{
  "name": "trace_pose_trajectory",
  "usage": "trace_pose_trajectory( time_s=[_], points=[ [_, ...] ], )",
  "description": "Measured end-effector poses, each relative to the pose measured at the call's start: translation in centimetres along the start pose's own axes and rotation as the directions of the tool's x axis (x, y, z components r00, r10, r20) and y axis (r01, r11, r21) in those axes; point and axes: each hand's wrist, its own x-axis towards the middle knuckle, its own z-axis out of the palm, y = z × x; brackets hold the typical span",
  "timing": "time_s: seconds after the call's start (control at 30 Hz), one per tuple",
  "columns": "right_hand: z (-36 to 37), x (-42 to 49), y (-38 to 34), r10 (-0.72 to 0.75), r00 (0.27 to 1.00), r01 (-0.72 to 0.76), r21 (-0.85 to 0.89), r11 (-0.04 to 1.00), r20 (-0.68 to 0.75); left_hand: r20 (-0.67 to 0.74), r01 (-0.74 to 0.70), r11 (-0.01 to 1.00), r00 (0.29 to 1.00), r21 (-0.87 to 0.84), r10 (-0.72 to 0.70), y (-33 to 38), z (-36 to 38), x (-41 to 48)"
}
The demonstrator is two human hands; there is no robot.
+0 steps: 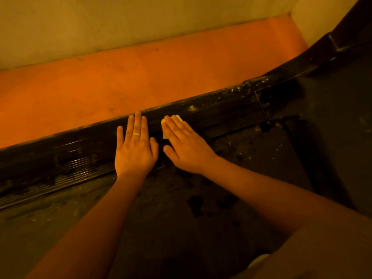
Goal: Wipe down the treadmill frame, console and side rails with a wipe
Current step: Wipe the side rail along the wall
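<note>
The treadmill's black ribbed side rail (211,111) runs diagonally from lower left to upper right, speckled with dust. My left hand (135,150) lies flat on the rail with straight fingers and a ring on one finger. Just to its right, my right hand (185,146) presses a small pale wipe (178,117) flat against the rail; only the wipe's edges show past the fingertips. The dark, stained running belt (181,208) lies under both forearms.
An orange floor strip (141,73) runs beyond the rail, with a pale wall (100,23) behind it. The treadmill's black motor cover and upright (332,81) rise at the right. A light sleeve (322,258) fills the lower right corner.
</note>
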Motion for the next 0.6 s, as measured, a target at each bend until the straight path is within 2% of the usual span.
trace_pose_trajectory(
  time_s=[0.07,0.13,0.23,0.3,0.47,0.53,0.6],
  points=[
    [-0.6,0.3,1.5,0.07,0.997,-0.07,0.015,0.997,-0.026,-0.004,0.0,1.0,1.0,-0.001,0.0,0.0,0.0,0.0],
    [-1.3,0.2,3.7,0.2,0.978,-0.197,0.06,0.979,-0.055,-0.005,0.004,1.0,1.0,-0.003,-0.004,0.1,0.0,-0.1],
    [-2.0,-0.1,5.4,0.336,0.942,-0.331,0.108,0.937,-0.027,0.002,0.005,1.0,1.0,0.0,-0.005,0.1,0.0,-0.1],
    [-2.0,0.2,4.7,0.342,0.94,-0.337,0.118,0.934,-0.019,0.002,0.007,1.0,1.0,0.001,-0.007,0.1,0.0,-0.1],
    [-1.5,-0.3,3.9,0.203,0.979,-0.202,0.047,0.978,-0.032,-0.003,0.008,1.0,1.0,-0.003,-0.008,0.1,0.0,-0.1],
    [-2.0,-0.6,5.9,0.269,0.961,-0.264,0.074,0.962,-0.068,-0.002,0.006,1.0,1.0,-0.013,-0.006,0.1,0.0,-0.1],
    [-2.6,-1.3,9.0,0.402,0.908,-0.392,0.1,0.915,-0.117,0.0,0.004,1.0,1.0,-0.017,-0.004,0.1,0.0,-0.1]
  ],
)
